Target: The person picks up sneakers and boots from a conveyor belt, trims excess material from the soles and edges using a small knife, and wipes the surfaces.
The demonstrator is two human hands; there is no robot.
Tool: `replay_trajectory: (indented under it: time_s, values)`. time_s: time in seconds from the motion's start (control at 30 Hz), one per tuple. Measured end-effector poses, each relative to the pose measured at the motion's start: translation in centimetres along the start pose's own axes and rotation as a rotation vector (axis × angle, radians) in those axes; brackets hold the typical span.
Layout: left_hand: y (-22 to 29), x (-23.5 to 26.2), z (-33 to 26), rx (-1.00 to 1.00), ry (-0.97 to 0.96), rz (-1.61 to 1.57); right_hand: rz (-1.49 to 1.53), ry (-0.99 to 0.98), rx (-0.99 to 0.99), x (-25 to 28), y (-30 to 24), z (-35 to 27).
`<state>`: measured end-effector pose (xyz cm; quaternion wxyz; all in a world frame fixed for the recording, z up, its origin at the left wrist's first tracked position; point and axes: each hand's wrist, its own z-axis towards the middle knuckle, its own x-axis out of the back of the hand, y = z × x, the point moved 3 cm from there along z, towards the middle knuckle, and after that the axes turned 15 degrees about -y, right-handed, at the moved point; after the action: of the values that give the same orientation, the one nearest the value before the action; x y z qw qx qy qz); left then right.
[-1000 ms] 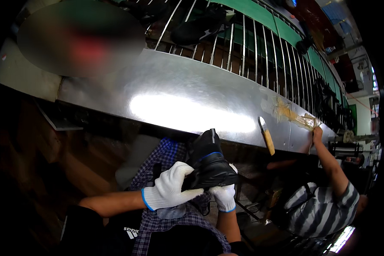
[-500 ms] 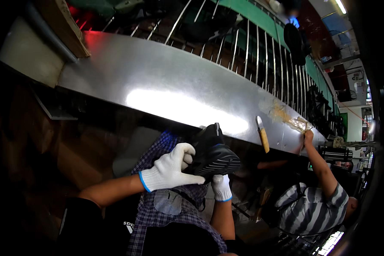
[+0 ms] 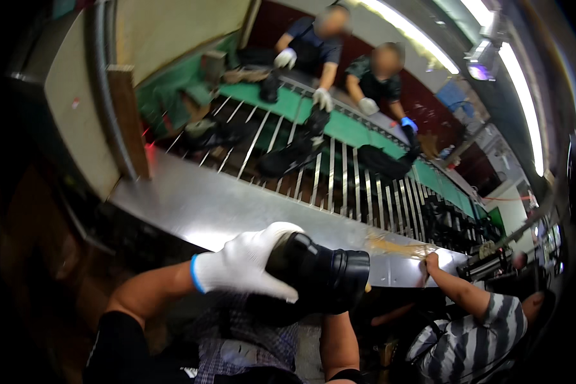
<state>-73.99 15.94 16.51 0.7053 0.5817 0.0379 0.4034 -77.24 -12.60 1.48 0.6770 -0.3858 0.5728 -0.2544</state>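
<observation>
A black shoe [image 3: 323,275], thick and dark with a ribbed end pointing right, is held up before me at the near edge of the metal table. White knit with a blue cuff covers my left hand [image 3: 246,259], which is closed around the shoe's left side, thumb underneath and fingers over the top. Behind and below the shoe my right forearm [image 3: 339,345] rises; the shoe hides the right hand itself, so its grip does not show.
Beyond the metal ledge [image 3: 185,208] runs a rack of metal bars [image 3: 344,179] carrying several black shoes [image 3: 291,157]. Two gloved co-workers [image 3: 317,45] stand across it. At right, a person in a striped shirt [image 3: 473,326] has a hand on the ledge. A wooden post [image 3: 127,121] stands left.
My view has tilted up, bringing the far co-workers into sight. The shoe has turned, and my right hand has gone out of sight behind it. The knife on the ledge is now mostly covered.
</observation>
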Motion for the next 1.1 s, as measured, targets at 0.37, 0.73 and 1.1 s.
replay_trajectory:
  time_s: [0.37,0.73,1.1]
  values:
    - [-0.9,-0.5,6.3,-0.229,0.231,0.446,-1.736,-0.122,-0.027,-11.5,-20.0,5.1]
    - [-1.8,-1.7,8.8,-0.305,0.234,0.490,-1.478,-0.092,-0.031,-8.5,-20.8,7.6]
    - [-1.8,0.2,10.0,-0.072,0.199,0.441,-2.119,-0.265,0.020,-12.4,-21.9,10.5]
